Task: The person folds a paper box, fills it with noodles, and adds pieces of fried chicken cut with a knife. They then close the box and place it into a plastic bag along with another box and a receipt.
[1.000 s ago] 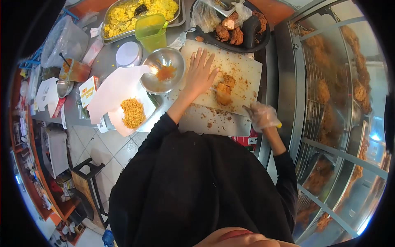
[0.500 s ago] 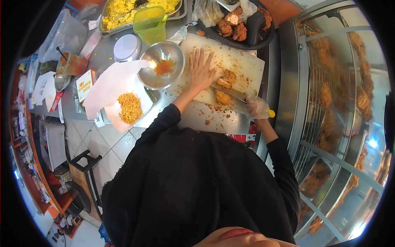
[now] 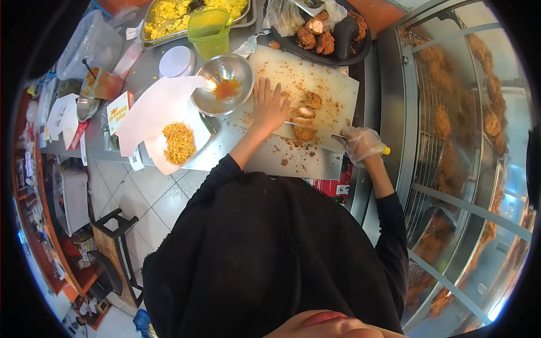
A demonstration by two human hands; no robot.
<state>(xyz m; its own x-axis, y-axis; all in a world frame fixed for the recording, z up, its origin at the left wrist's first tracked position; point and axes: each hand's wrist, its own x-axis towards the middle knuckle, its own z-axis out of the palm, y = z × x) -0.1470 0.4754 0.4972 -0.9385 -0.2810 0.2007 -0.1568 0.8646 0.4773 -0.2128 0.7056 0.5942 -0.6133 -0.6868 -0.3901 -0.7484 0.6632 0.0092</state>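
Head view: left hand point(image 3: 269, 107) is lying spread, steadying fried chicken point(image 3: 305, 121); gloved right hand point(image 3: 360, 143) is gripping knife point(image 3: 315, 129), blade pointing left.

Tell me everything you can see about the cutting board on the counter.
The cutting board is a white rectangle, plastic by its look, lying flat on the steel counter beside a metal bowl. Brown crumbs cover it. Pieces of fried chicken sit near its front edge. The left hand presses flat on it, and the gloved right hand holds a knife across the chicken.
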